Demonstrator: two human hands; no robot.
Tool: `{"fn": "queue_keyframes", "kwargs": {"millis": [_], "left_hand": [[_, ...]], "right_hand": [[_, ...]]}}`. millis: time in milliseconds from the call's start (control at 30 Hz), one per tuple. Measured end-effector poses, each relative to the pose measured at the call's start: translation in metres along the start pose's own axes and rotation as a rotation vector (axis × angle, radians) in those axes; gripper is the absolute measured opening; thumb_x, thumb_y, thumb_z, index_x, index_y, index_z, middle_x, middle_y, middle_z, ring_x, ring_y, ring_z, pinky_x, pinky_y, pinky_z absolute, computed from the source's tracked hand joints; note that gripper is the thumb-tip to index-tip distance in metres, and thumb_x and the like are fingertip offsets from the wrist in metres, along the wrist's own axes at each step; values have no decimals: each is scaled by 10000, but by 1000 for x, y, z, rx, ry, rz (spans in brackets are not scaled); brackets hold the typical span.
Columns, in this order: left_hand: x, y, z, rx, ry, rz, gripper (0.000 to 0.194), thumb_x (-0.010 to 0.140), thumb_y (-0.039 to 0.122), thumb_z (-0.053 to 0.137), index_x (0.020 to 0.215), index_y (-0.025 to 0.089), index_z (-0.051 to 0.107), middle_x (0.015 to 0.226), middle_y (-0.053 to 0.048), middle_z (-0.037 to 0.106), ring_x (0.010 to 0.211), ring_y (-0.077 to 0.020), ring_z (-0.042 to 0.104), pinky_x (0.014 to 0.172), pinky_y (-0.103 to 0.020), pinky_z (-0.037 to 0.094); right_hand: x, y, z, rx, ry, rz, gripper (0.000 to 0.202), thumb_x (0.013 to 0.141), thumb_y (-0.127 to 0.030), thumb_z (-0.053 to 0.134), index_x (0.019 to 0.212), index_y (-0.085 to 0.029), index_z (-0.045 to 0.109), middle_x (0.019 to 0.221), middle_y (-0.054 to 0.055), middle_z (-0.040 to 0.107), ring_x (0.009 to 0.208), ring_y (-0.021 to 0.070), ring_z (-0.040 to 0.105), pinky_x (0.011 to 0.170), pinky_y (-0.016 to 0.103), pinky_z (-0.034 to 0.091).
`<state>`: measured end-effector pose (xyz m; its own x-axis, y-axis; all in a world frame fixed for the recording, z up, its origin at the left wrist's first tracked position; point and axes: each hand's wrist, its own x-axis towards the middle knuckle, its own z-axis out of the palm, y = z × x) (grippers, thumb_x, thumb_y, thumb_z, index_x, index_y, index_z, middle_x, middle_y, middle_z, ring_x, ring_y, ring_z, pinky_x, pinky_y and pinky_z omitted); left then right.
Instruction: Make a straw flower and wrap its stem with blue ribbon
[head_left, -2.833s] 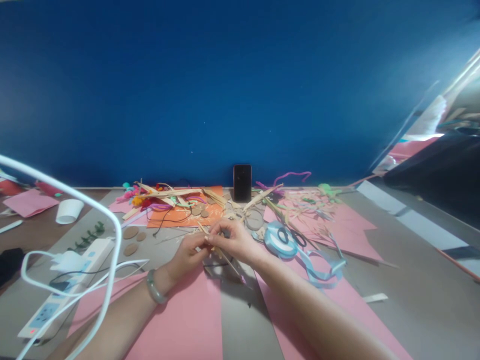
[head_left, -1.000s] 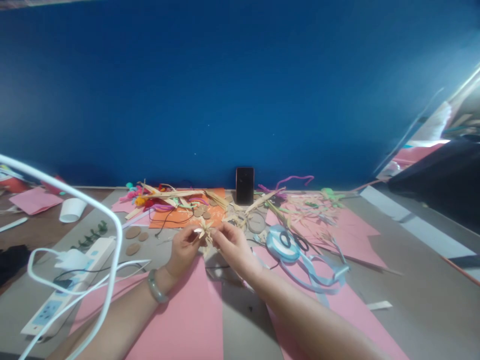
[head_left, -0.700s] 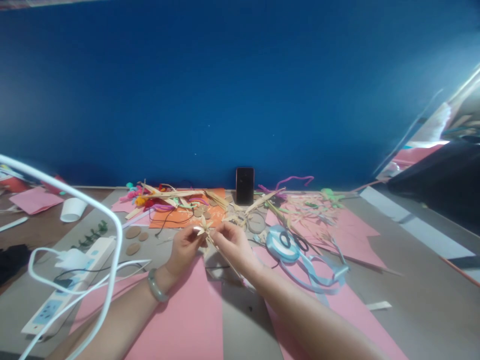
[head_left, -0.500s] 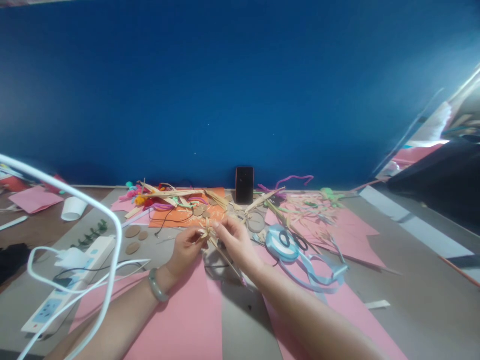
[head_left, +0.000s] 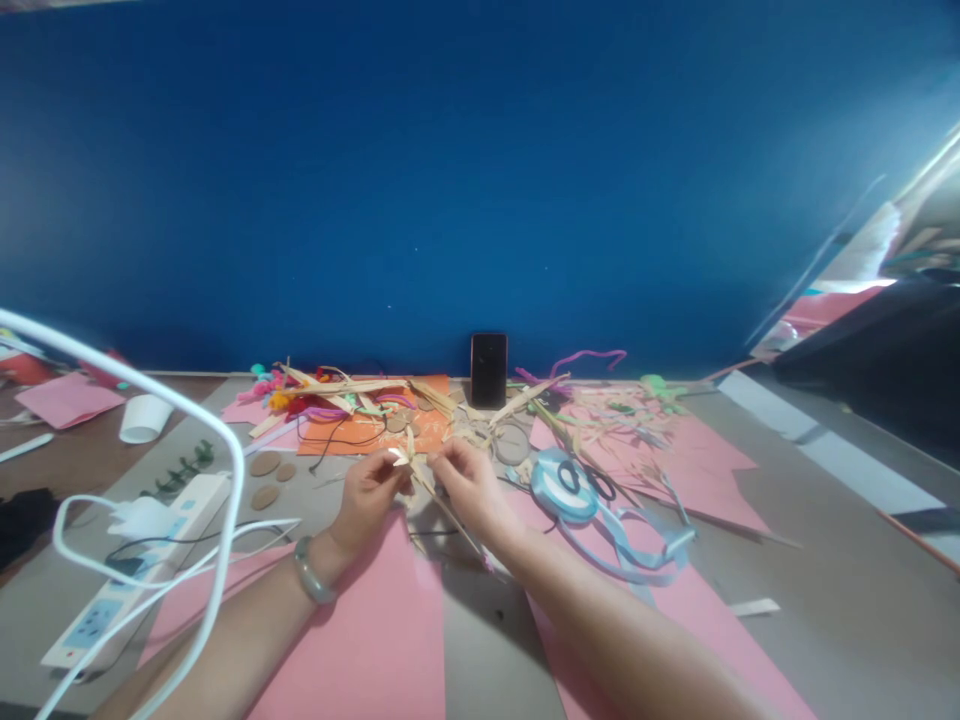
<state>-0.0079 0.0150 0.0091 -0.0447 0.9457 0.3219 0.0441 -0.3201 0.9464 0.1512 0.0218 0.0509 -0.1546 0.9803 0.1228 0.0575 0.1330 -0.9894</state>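
At the middle of the table, my left hand (head_left: 371, 495), with a bracelet on its wrist, is closed in a pinch on a pale dried-husk flower (head_left: 406, 455). Its petal-like strips stand up above my fingertips. A thin stem (head_left: 456, 522) slants from it down to the right, under my other hand. My right hand (head_left: 471, 490) is just to the right of the flower, thumb and fingers pressed together; whatever they pinch is hidden. Blue ribbon (head_left: 559, 487) on a roll lies right of that hand, with dark scissor handles (head_left: 589, 481) over it.
Pink paper (head_left: 352, 630) lies under my forearms. A phone (head_left: 489, 370) leans on the blue partition (head_left: 480, 180). Dried strips and pipe cleaners lie along the back. On the left are a white power strip (head_left: 191, 500), a looping white cable (head_left: 238, 480), round wooden slices (head_left: 265, 496) and a paper cup (head_left: 145, 418).
My right hand has drawn slightly away to the right from the flower, leaving a small gap. The petal strips now show more openly above my left fingertips.
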Motion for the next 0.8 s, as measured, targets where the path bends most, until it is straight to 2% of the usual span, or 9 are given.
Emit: {"fn": "queue_keyframes", "kwargs": {"millis": [133, 233, 300, 500, 800], "left_hand": [[0, 2, 1, -4, -17, -10, 277, 803, 393, 680, 680, 163, 590, 569, 15, 576, 533, -114, 553, 539, -221, 450], [-1, 3, 3, 3, -58, -3, 253, 804, 376, 685, 691, 163, 609, 595, 7, 580, 549, -121, 551, 558, -233, 453], [-2, 3, 4, 24, -97, 18, 251, 817, 372, 671, 690, 162, 623, 608, -2, 587, 563, -126, 555, 573, -238, 451], [-4, 6, 5, 92, -196, 89, 273, 860, 362, 620, 673, 164, 628, 618, -10, 582, 585, -129, 543, 600, -238, 423], [-3, 6, 1, 185, -338, 171, 339, 906, 356, 547, 632, 168, 614, 660, -36, 592, 642, -151, 552, 663, -267, 418]], "right_hand": [[1, -5, -2, 13, -15, 28, 160, 753, -276, 559, 630, -185, 510, 562, -46, 476, 547, 110, 440, 539, 232, 357], [4, -13, -6, 52, 17, 3, 89, 720, -259, 597, 701, -173, 586, 641, -18, 576, 627, 133, 525, 607, 242, 413], [6, -18, -9, 63, 5, -8, 124, 728, -289, 624, 743, -166, 624, 693, 1, 621, 671, 148, 560, 646, 254, 434], [8, -22, -18, -14, -124, -6, 204, 762, -335, 626, 665, -156, 633, 636, -7, 599, 614, 129, 533, 601, 241, 403], [9, -18, -20, -67, -150, 7, 240, 758, -339, 650, 620, -154, 589, 584, -23, 547, 559, 106, 476, 554, 228, 368]]}}
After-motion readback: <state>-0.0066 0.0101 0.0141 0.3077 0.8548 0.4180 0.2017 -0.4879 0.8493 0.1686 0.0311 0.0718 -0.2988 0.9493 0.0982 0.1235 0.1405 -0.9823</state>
